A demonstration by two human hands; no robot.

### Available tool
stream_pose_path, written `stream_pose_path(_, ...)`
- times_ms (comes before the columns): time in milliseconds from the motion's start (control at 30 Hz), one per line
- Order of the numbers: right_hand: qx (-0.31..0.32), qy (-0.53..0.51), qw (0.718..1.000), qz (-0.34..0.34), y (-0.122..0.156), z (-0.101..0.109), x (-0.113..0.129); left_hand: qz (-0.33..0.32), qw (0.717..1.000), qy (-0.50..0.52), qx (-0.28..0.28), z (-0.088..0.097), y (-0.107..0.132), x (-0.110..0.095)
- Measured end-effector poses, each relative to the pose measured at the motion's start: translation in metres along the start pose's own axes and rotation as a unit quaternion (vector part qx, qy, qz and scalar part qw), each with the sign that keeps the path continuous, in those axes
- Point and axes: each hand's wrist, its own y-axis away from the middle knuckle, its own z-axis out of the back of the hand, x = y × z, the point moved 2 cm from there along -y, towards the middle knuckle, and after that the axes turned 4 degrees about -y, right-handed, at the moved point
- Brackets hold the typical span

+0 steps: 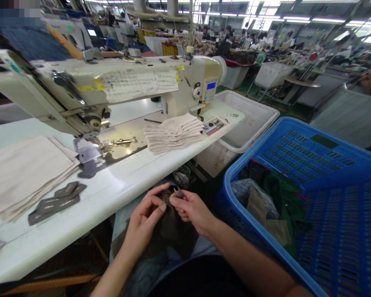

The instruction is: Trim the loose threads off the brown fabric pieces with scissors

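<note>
Over my lap, in front of the table edge, hangs a dark brown-grey piece of cloth (176, 233). My left hand (145, 216) pinches its upper edge between thumb and fingers. Close beside it, my right hand (193, 208) is closed around small thread snips (177, 192), whose pointed metal tips stick up by the cloth. The palm hides most of the snips. Dark grey fabric strips (57, 202) with light stitched slits lie on the table to the left, partly next to a stack of beige cloth pieces (27, 169).
A sewing machine (136, 82) stands on the white table (111, 194). Folded beige pieces (174, 132) lie under its arm, near a small tool tray (216, 125). At right is a blue plastic basket (324, 142) holding garments; behind it stands a white bin (250, 119).
</note>
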Motion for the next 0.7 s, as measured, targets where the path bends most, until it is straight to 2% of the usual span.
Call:
stream_pose_path(67,-0.007,0.018,1.000,-0.001,-0.003,0.002,-0.004,0.017,0.999,0.027,0.027,0.001,-0.002,0.004)
stream_pose_path(167,-0.067,0.116,0.987,0.085,-0.002,0.007,-0.004,0.007,1.000,0.002,0.007,0.002,-0.003,0.004)
stream_pose_path(233,-0.105,0.216,0.958,0.156,0.005,0.008,0.001,-0.009,0.999,-0.035,-0.010,0.003,-0.001,0.001)
stream_pose_path(300,-0.096,0.308,0.928,0.189,0.014,0.005,0.009,-0.025,0.997,-0.071,-0.021,0.003,0.001,-0.002)
stream_pose_path(433,-0.026,0.404,0.897,0.179,0.027,-0.004,0.022,-0.046,0.993,-0.109,-0.023,0.003,0.002,-0.007)
stream_pose_path(567,-0.029,0.433,0.885,0.166,0.028,-0.008,0.026,-0.044,0.991,-0.122,-0.029,0.004,0.001,-0.006)
stream_pose_path(700,-0.022,0.432,0.888,0.158,0.026,-0.007,0.027,-0.049,0.990,-0.129,-0.034,0.003,0.002,-0.007)
